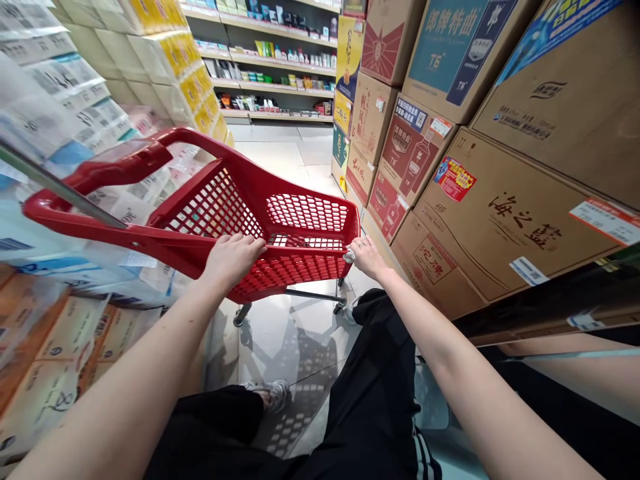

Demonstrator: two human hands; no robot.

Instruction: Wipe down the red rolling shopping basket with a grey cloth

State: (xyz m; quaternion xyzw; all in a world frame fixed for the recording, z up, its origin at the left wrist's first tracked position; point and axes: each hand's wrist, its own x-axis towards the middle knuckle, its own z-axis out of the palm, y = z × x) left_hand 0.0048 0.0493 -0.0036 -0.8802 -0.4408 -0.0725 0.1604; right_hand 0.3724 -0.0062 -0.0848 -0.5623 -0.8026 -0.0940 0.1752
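A red plastic shopping cart [300, 267] with perforated walls stands sideways before me, its handle end [125, 163] to the left. My left hand [234, 257] is wrapped over the near rim, around the middle of the basket. At the basket's right-hand end, my right hand [367, 257] grips the corner. Between its fingers and the cart shows a small whitish crumpled thing [349, 256], too small to name for certain. Through the holes the basket's inside is visible only in part.
Stacked cardboard cartons [500, 220] line the right side, close to my right arm. Plastic-wrapped paper packs [170, 73] are piled on the left, near the cart handle. Shelves [280, 63] with bottles and tubes stand beyond a tiled floor [280, 150].
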